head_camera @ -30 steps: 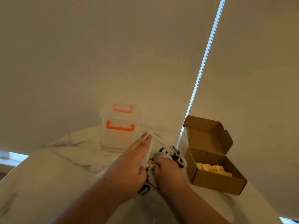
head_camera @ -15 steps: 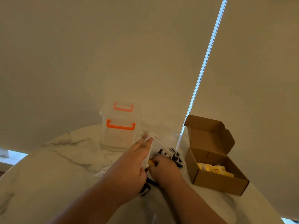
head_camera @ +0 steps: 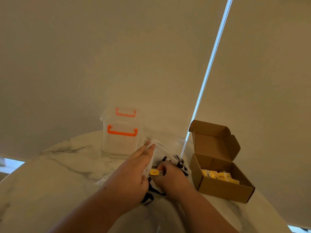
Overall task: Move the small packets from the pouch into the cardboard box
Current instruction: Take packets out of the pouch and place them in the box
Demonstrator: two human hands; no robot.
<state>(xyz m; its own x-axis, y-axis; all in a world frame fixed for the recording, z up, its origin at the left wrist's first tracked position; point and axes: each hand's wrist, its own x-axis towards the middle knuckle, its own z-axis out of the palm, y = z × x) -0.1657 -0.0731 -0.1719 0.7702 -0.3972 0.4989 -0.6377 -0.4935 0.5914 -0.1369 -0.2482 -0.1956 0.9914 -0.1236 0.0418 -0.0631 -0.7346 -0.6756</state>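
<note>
1. On my feed the desk (head_camera: 58, 174) fills the lower left: a rounded slab of glossy white marble with grey veins.
2. Toward its far edge stands a clear plastic container (head_camera: 122, 143), boxy, with soft corners and two bright orange handles, one on the near wall and one higher up behind it.
3. The left hand (head_camera: 133, 174) comes next, in front of the container. Its grip is clamped on the pouch's near edge: the long fingers lie along the thin material and a fold of it shows between the fingertips.
4. A white corner with a printed barcode (head_camera: 107, 178) sticks out flat from under that hand.
5. The pouch (head_camera: 165, 153) lies crumpled between the two hands. It is soft and white, with bold black markings and a dark strap trailing toward me.
6. At the pouch's mouth I see one yellow packet (head_camera: 154, 172), small and rectangular, with faint print on its face.
7. The right hand (head_camera: 171, 177) has its grip pinched on that packet, thumb and curled fingers holding its right end.
8. A white bead chain (head_camera: 210, 64) runs diagonally down the plain beige backdrop.
9. Farthest right sits the cardboard box (head_camera: 218, 190), matte brown, its tabbed lid tipped up and back.
10. Inside it rests a row of packets (head_camera: 218, 176), yellow like the first, against the near wall.
</note>
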